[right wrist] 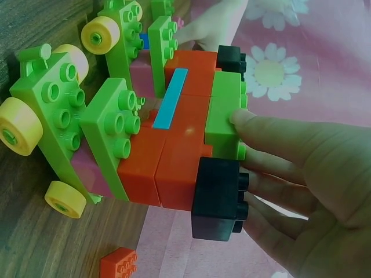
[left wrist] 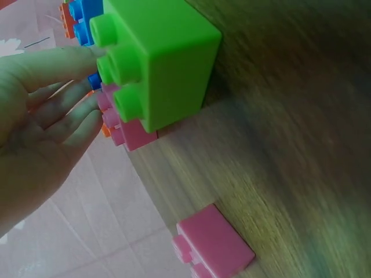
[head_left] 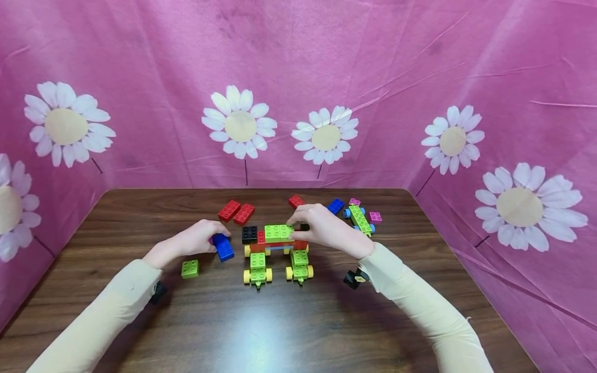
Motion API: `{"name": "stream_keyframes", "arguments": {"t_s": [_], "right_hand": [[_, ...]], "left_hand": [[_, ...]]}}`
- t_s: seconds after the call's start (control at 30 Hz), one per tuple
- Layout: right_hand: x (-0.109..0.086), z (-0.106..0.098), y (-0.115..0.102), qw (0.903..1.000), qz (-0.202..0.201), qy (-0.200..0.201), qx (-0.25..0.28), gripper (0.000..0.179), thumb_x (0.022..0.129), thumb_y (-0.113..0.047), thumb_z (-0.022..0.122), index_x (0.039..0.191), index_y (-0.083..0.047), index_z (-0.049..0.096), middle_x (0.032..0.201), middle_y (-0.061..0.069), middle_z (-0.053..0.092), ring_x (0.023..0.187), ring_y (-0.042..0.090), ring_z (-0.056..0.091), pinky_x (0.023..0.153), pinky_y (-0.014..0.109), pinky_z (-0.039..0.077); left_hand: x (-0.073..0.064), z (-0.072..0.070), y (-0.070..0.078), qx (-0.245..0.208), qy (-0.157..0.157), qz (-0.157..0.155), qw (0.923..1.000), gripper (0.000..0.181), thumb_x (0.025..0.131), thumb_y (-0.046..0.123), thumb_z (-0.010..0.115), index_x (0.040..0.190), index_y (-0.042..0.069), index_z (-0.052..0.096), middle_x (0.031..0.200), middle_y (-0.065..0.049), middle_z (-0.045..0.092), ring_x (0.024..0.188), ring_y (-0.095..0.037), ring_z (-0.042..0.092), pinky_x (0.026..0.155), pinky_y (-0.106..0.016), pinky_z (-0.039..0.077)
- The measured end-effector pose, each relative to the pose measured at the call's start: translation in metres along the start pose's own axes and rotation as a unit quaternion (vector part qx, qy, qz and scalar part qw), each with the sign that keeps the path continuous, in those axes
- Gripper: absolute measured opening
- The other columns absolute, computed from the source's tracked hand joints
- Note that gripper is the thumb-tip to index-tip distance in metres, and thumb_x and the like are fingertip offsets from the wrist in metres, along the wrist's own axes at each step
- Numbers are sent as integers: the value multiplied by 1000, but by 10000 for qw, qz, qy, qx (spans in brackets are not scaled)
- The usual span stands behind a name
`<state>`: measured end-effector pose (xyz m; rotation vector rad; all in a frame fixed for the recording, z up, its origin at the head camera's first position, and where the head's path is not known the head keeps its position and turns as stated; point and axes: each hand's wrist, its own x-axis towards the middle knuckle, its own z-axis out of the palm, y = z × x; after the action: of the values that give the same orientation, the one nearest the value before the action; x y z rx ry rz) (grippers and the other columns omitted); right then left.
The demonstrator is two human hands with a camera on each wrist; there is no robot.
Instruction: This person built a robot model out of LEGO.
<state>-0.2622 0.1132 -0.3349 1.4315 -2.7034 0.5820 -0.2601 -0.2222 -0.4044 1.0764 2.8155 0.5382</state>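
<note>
My left hand (head_left: pixel 200 237), left of centre in the head view, has its fingers curled at the near end of a blue brick (head_left: pixel 225 249). The left wrist view partly hides those fingertips behind a green brick (left wrist: pixel 179 69). At the middle stands a built block vehicle: yellow-wheeled green bases (head_left: pixel 258 267) carry red bricks (right wrist: pixel 185 139) with a light blue strip (right wrist: pixel 171 98) below. A black brick (head_left: pixel 249 234) tops its left end, another black brick (right wrist: pixel 215 198) the right. My right hand (head_left: pixel 317 228) pinches the long green brick (head_left: pixel 275 233) on top between thumb and fingers.
Two red bricks (head_left: pixel 236 211) lie behind the left hand. Behind the right hand are another red brick (head_left: pixel 296 201), a blue brick (head_left: pixel 335 206), pink bricks (head_left: pixel 375 217) and a green wheeled base (head_left: pixel 359 217). A pink brick (left wrist: pixel 217 243) lies near the left wrist.
</note>
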Motion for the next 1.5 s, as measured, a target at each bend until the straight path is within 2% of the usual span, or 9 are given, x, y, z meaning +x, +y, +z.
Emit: {"name": "stream_keyframes", "arguments": {"t_s": [0.17,0.3,0.47,0.63,0.77,1.03,1.27,1.37,1.5], "right_hand": [[0,1,0,9999,-30,38,-96,23,86,-19,77,105,-6,75,99,6,72,79,17,67,71,27,57],[0,-1,-2,9996,127,-96,-233,25,87,-24,76,107,-9,75,102,4,72,83,15,67,72,21,54],[-1,-1,-2,9994,164,-132,-284,26,88,-25,75,109,-9,75,104,4,73,86,16,68,75,24,55],[-2,0,-1,9997,125,-96,-190,27,88,-24,75,109,-7,74,104,6,73,88,19,69,77,29,57],[-4,-1,0,9998,101,-52,-158,27,88,-25,75,109,-8,74,105,6,73,90,20,69,77,29,57],[-7,-1,4,10000,23,60,-63,27,87,-24,76,108,-7,74,103,7,73,90,19,69,78,34,59],[-9,0,8,9999,7,105,-77,28,87,-25,76,109,-7,74,103,6,73,90,18,69,81,34,59],[-9,1,9,9999,0,119,-61,28,87,-25,76,109,-7,74,103,7,73,90,18,69,81,34,59],[-10,1,10,9999,-12,127,-27,28,87,-25,76,109,-7,74,103,7,73,89,18,69,79,33,59]], "left_hand": [[0,1,-3,27,94,19,10000,30,73,-3,81,102,-2,73,101,-17,73,89,-26,68,79,-42,58],[0,1,-5,-33,139,66,9999,28,74,0,82,100,0,73,99,-14,73,88,-24,67,79,-41,57],[-2,-2,-5,-185,312,116,9993,26,74,4,83,98,3,73,97,-11,71,84,-19,63,74,-33,54],[-5,-8,-3,-346,439,-158,9983,25,76,10,83,98,3,73,97,-9,69,82,-17,62,72,-31,54],[-8,-16,-1,-421,623,-299,9967,27,77,11,83,100,1,73,96,-10,69,82,-17,63,73,-33,56],[-13,-37,5,-141,1139,-410,9926,27,78,9,82,102,0,73,96,-11,71,85,-24,65,75,-44,57],[-15,-57,17,75,1664,-566,9844,30,76,5,79,105,1,73,99,-14,70,85,-25,64,72,-35,51],[-14,-63,26,-60,1841,-700,9804,32,78,5,78,109,2,72,102,-14,71,87,-25,65,75,-36,51],[-11,-69,39,-439,1971,-787,9762,34,81,6,77,114,3,71,109,-15,70,92,-27,69,81,-43,55]]}}
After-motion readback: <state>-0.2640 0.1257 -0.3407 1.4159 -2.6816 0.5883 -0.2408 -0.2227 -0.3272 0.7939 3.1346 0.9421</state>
